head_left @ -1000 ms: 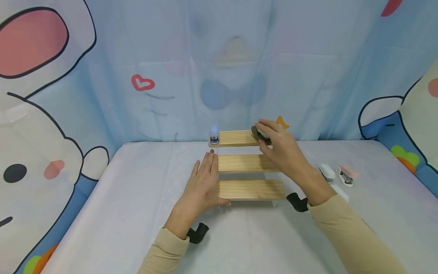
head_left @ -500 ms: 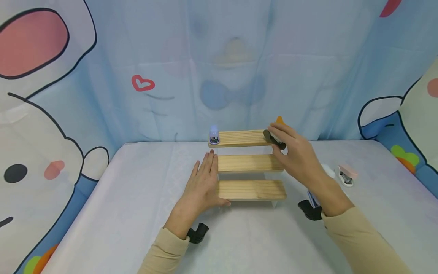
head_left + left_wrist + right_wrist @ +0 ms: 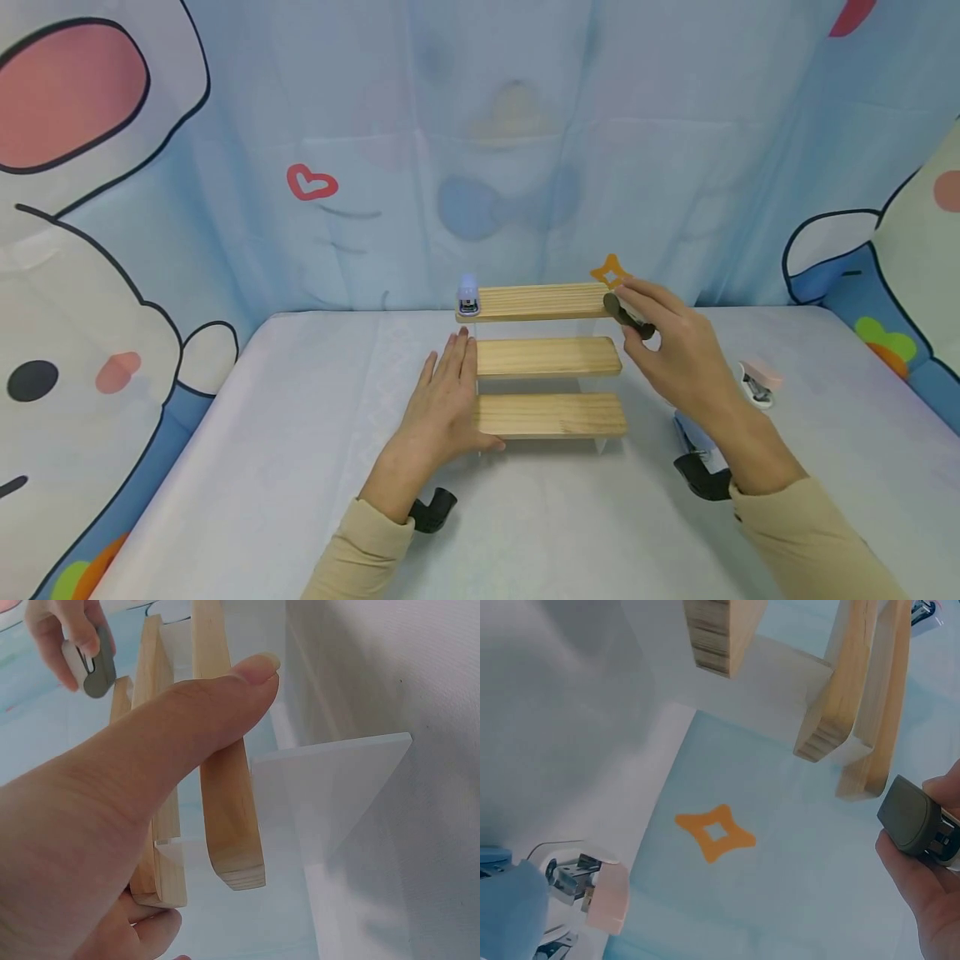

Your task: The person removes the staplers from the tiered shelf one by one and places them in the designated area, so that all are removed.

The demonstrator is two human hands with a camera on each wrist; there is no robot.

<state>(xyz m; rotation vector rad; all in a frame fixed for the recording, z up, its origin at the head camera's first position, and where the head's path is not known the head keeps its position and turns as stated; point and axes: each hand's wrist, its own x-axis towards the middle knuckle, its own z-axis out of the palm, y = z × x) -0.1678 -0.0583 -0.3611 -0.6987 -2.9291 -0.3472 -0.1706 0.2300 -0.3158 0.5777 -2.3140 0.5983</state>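
Note:
A dark green stapler [image 3: 628, 317] is pinched between the thumb and fingers of my right hand [image 3: 686, 358], by the right end of the top board. In the right wrist view the stapler's dark end [image 3: 909, 816] is just apart from the board ends. My left hand [image 3: 442, 408] rests along the left side of a three-step wooden rack [image 3: 551, 417], fingers straight. Its thumb [image 3: 225, 705] lies across the front of the lowest board in the left wrist view. A small purple stapler [image 3: 468, 296] stands on the top board's left end.
On the table [image 3: 562, 525] to the right lie a pink stapler [image 3: 761, 382] and a blue stapler [image 3: 693, 435], the latter partly behind my right wrist. Clear supports [image 3: 337, 787] hold up the boards. A printed blue curtain [image 3: 360, 233] hangs behind.
My right hand has carried the dark green stapler rightward along the top board to its right end. My left hand and the purple stapler have stayed where they were.

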